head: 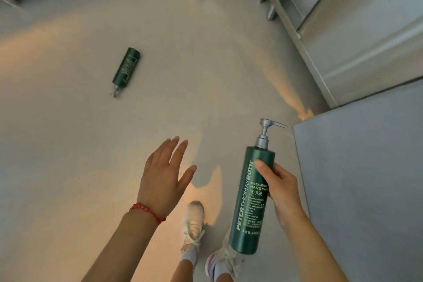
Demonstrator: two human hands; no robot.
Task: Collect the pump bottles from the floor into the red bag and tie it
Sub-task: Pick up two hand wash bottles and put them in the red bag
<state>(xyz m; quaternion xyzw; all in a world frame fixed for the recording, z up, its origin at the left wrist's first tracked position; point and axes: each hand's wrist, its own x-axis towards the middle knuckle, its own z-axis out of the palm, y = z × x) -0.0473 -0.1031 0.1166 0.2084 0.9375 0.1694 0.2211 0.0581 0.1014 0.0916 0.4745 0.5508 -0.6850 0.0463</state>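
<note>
My right hand [280,186] grips a tall dark green pump bottle [248,204] around its upper body, held upright with the silver pump head at the top. A second green pump bottle [126,68] lies on its side on the pale floor [68,133] further ahead and to the left, its pump end pointing toward me. My left hand [163,177] hovers over the floor with fingers spread and nothing in it; a red bead bracelet circles its wrist. No red bag shows in this view.
My two feet in white sneakers [193,224] stand on the floor below the hands. A grey flat surface [366,178] fills the right side. A metal-framed cabinet on legs [320,30] stands at the upper right.
</note>
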